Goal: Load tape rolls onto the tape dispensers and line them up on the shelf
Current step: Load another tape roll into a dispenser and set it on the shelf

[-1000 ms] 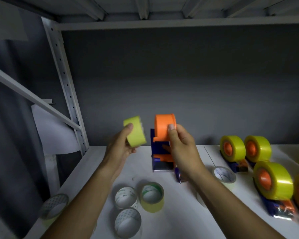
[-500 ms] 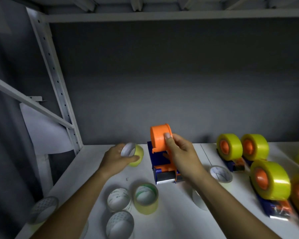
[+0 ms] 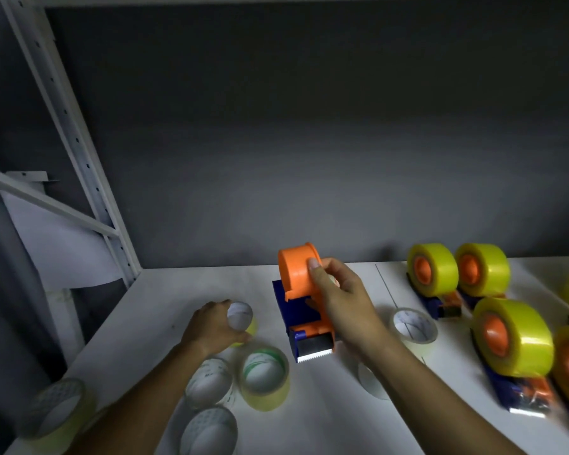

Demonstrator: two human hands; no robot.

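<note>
Here, at the white shelf's (image 3: 165, 287) centre, the right hand (image 3: 342, 307) grips the empty blue-and-orange plastic tape dispenser (image 3: 304, 307) by its stiff hub, while at nine o'clock the left hand (image 3: 212, 326) clasps a light, probably slick yellow tape roll (image 3: 243, 320), best held by its rim.

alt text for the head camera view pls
A person's right hand grips an empty orange and blue tape dispenser on a white shelf, while the left hand holds a yellow tape roll. Loaded dispensers stand at right.
</note>
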